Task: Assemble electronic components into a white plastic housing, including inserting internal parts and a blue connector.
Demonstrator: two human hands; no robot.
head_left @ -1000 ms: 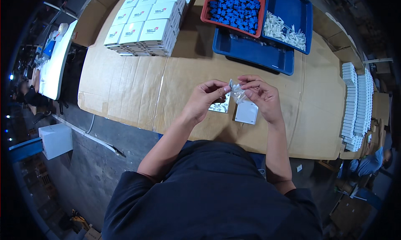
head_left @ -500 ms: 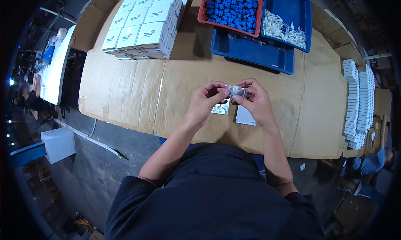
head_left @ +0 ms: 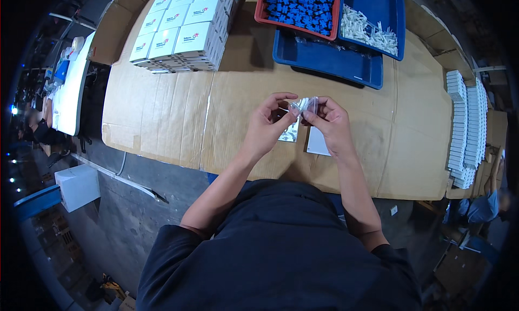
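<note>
In front of my body, above the cardboard-covered table (head_left: pixel 243 159), both hands pinch a small clear plastic bag (head_left: pixel 305 103) with small whitish pieces showing inside. My left hand (head_left: pixel 268 124) grips its left side between thumb and fingers. On the bag's right side, my right hand (head_left: pixel 333 125) has its thumb and fingers closed. Beneath the left fingers lies a shiny silvery packet or printed card (head_left: pixel 290 133), partly hidden. A flat white box or plate (head_left: pixel 318 142) rests partly under my right hand.
Stacked white boxes (head_left: pixel 193 38) stand at the back left. A red tray (head_left: pixel 260 13) of blue parts and a blue tray (head_left: pixel 399 19) of white plugs overlap another blue tray (head_left: pixel 330 67). Rows of white pieces (head_left: pixel 465 127) line the right edge. A person (head_left: pixel 481 208) is at far right.
Both hands have moved slightly away from my body, and the bag shows more above the fingers. The whole view has shifted a little.
</note>
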